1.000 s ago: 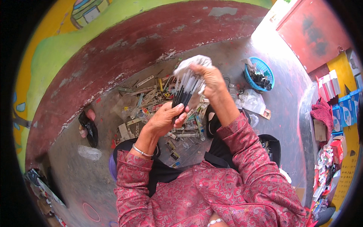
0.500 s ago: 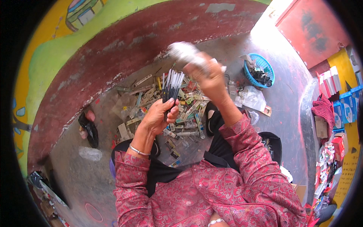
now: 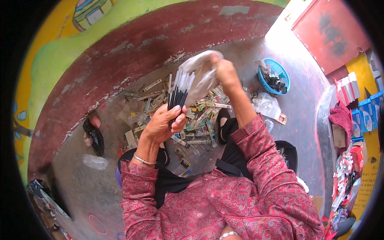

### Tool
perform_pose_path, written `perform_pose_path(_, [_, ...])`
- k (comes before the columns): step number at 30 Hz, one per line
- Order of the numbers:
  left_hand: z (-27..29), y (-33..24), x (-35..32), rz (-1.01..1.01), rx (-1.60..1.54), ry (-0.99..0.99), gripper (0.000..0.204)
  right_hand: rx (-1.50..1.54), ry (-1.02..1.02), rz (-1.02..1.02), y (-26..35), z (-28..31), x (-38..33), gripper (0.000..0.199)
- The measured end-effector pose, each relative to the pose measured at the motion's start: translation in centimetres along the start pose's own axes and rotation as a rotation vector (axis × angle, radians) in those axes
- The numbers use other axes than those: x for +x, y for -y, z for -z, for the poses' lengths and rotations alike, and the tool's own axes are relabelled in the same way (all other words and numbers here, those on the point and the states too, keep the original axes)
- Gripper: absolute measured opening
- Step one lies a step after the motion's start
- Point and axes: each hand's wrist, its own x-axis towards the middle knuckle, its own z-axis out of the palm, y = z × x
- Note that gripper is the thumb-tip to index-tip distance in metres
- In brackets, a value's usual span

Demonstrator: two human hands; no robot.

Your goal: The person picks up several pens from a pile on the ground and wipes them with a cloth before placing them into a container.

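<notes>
My left hand is closed round the lower part of a bundle of slim pen refills, black below and clear to whitish above, which stand upright and fan out a little. Up and to the right, my right hand grips the edge of a clear plastic bag. The bag is spread behind and beside the refills' upper ends; whether it touches them I cannot tell. My right fingers are slightly blurred. Beneath both hands, a loose pile of small boxes and clear packets covers the floor between my feet.
A blue plastic basket with dark scraps stands at the upper right, near a white plastic bag. A black bag lies to the left. Boxes and packets line the right side. A dark red wall curves behind the pile.
The plastic bag, bunched and blurred before, is now spread wider and lower beside the refills. My right hand has shifted slightly; my left hand still holds the bundle, a little lower and further left.
</notes>
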Motion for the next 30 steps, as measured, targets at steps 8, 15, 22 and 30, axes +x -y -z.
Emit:
perform_pose_path(8, [0.3,0.7,1.7,-0.051,-0.065,0.001,0.019,1.272,0.883,-0.263,-3.5,-4.2,-1.9,0.056])
perform_pose_path(15, [1.1,1.1,2.1,-0.062,-0.060,-0.013,0.020,1.140,0.599,-0.268,-1.0,-4.5,-3.3,0.055])
perform_pose_path(22, [0.7,1.5,2.1,-0.093,0.005,-0.052,0.020,1.355,0.511,-0.247,-0.4,-3.7,-2.7,0.047])
perform_pose_path(30, [0.8,1.1,2.0,-0.269,-0.160,-0.115,0.018,1.433,0.179,-0.158,-1.5,0.3,-0.7,0.050])
